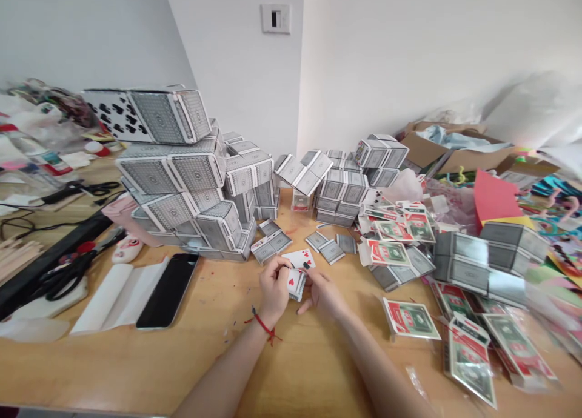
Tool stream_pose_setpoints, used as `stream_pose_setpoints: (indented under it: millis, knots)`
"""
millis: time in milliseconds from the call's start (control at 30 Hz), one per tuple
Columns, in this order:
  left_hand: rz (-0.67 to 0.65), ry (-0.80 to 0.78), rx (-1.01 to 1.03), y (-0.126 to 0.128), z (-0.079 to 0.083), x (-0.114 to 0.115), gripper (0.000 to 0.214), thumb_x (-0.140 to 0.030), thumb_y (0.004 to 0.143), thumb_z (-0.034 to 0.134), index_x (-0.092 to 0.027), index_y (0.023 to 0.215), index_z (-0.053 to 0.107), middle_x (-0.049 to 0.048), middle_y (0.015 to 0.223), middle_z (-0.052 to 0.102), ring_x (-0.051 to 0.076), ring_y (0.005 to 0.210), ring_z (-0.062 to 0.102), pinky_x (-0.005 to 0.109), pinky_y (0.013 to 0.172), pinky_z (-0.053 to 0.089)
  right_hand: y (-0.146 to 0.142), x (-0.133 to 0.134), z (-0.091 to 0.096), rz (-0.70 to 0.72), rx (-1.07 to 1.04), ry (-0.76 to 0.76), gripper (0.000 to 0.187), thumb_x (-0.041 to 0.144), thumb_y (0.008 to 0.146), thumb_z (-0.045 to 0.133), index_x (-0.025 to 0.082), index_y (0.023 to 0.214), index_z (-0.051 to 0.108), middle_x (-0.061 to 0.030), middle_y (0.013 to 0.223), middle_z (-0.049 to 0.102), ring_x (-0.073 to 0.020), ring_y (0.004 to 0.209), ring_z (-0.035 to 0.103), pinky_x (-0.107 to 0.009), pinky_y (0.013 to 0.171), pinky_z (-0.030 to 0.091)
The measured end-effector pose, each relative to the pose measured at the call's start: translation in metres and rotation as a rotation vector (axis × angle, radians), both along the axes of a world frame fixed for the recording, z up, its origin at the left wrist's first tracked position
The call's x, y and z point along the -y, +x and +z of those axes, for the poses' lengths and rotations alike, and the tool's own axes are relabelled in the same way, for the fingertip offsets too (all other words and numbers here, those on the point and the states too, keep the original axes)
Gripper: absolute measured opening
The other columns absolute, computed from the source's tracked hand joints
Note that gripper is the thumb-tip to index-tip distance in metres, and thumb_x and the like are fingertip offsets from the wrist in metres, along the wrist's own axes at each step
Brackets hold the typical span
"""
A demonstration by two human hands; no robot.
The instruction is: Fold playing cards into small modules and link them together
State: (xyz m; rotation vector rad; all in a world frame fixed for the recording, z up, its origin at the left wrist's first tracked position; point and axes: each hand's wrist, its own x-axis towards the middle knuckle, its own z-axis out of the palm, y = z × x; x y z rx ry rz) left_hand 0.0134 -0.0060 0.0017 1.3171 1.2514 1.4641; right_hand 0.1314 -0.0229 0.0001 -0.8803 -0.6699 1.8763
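Over the middle of the table [291, 363], my left hand [275, 288] pinches folded playing cards [296, 280] with red hearts on their faces. My right hand [321, 288] closes on the same cards from the other side, its thumb and finger at the edge. Just beyond my hands lie grey-backed cards [273, 241] joined edge to edge, and another joined group [327, 247] to their right. Block stacks built of grey-backed cards rise behind: a tall one [179, 163] at left and a lower one [341, 191] at right.
A black phone [168, 291] lies left on white paper, with black-handled scissors [68, 272] beyond it. Several red-and-green card boxes [411, 319] spread over the right side, near more folded card blocks [461, 254]. A cardboard box [454, 154] stands at the back right against the wall.
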Motion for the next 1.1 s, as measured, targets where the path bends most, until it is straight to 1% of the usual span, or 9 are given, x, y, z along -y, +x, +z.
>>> stream_pose_setpoints:
  millis: [100, 167, 267, 367, 467, 533, 633, 833, 1100]
  knots:
    - [-0.026, 0.021, -0.021, -0.001, 0.002, 0.001, 0.009, -0.018, 0.066, 0.042, -0.017, 0.061, 0.049, -0.0024, 0.058, 0.048, 0.011, 0.054, 0.043, 0.021, 0.050, 0.034, 0.005, -0.001, -0.004, 0.097, 0.027, 0.072, 0.031, 0.041, 0.072, 0.056, 0.012, 0.081, 0.059, -0.0092, 0.075, 0.064, -0.0178, 0.067, 0.060, -0.025, 0.042, 0.051]
    - [-0.084, 0.029, -0.012, -0.002, 0.003, 0.002, 0.011, -0.018, 0.067, 0.040, -0.017, 0.061, 0.048, -0.0022, 0.057, 0.047, 0.011, 0.053, 0.042, 0.021, 0.050, 0.033, 0.009, -0.002, -0.006, 0.145, 0.043, 0.125, 0.032, 0.041, 0.070, 0.058, 0.011, 0.078, 0.061, -0.0081, 0.071, 0.064, -0.0154, 0.063, 0.060, -0.022, 0.045, 0.051]
    - [-0.182, 0.029, 0.030, -0.004, 0.003, 0.002, 0.015, -0.019, 0.068, 0.036, -0.017, 0.061, 0.049, -0.0023, 0.054, 0.043, 0.011, 0.049, 0.039, 0.022, 0.047, 0.031, 0.011, -0.003, -0.006, 0.154, 0.078, 0.170, 0.031, 0.041, 0.069, 0.061, 0.011, 0.078, 0.064, -0.0054, 0.066, 0.065, -0.0121, 0.054, 0.059, -0.021, 0.047, 0.049]
    - [-0.195, 0.016, 0.061, -0.007, 0.003, -0.002, 0.015, -0.022, 0.070, 0.039, -0.016, 0.067, 0.052, -0.0014, 0.058, 0.047, 0.011, 0.052, 0.043, 0.022, 0.049, 0.033, 0.010, -0.003, -0.005, 0.117, 0.122, 0.222, 0.031, 0.041, 0.069, 0.060, 0.012, 0.079, 0.065, -0.0046, 0.066, 0.065, -0.0130, 0.054, 0.059, -0.024, 0.051, 0.050]
    - [-0.174, -0.041, 0.054, -0.008, 0.004, -0.007, 0.016, -0.027, 0.070, 0.048, -0.016, 0.078, 0.055, 0.0002, 0.068, 0.054, 0.012, 0.061, 0.049, 0.023, 0.056, 0.038, 0.009, -0.004, -0.005, 0.025, 0.166, 0.289, 0.031, 0.040, 0.067, 0.062, 0.014, 0.085, 0.065, -0.0048, 0.076, 0.066, -0.0167, 0.065, 0.062, -0.030, 0.060, 0.051]
    - [-0.211, -0.064, 0.026, -0.007, 0.005, -0.008, 0.018, -0.029, 0.069, 0.053, -0.016, 0.080, 0.057, 0.0021, 0.075, 0.057, 0.014, 0.069, 0.052, 0.023, 0.062, 0.040, 0.009, -0.004, -0.006, -0.047, 0.194, 0.308, 0.033, 0.040, 0.066, 0.064, 0.016, 0.088, 0.064, -0.0044, 0.080, 0.066, -0.0180, 0.070, 0.062, -0.032, 0.065, 0.051]
    - [-0.274, -0.078, -0.048, -0.004, 0.006, -0.007, 0.020, -0.031, 0.067, 0.057, -0.015, 0.079, 0.057, 0.0040, 0.080, 0.059, 0.016, 0.075, 0.053, 0.024, 0.067, 0.041, 0.009, -0.004, -0.005, -0.110, 0.226, 0.319, 0.032, 0.040, 0.067, 0.062, 0.016, 0.087, 0.064, -0.0041, 0.078, 0.066, -0.0185, 0.071, 0.062, -0.033, 0.066, 0.052]
    - [-0.223, -0.081, -0.152, 0.001, -0.002, -0.005, 0.018, -0.031, 0.070, 0.055, -0.015, 0.074, 0.057, 0.0018, 0.070, 0.057, 0.013, 0.066, 0.051, 0.022, 0.060, 0.040, 0.006, -0.002, 0.002, -0.165, 0.255, 0.326, 0.028, 0.039, 0.068, 0.062, 0.015, 0.083, 0.063, -0.0038, 0.075, 0.066, -0.0170, 0.063, 0.063, -0.031, 0.060, 0.053]
    - [-0.138, -0.107, -0.088, 0.000, -0.004, -0.005, 0.015, -0.028, 0.068, 0.056, -0.014, 0.061, 0.056, -0.0034, 0.054, 0.050, 0.009, 0.052, 0.043, 0.019, 0.048, 0.034, 0.000, -0.001, -0.001, -0.159, 0.234, 0.333, 0.026, 0.036, 0.068, 0.062, 0.015, 0.084, 0.062, -0.0024, 0.072, 0.065, -0.0152, 0.060, 0.062, -0.030, 0.060, 0.054]
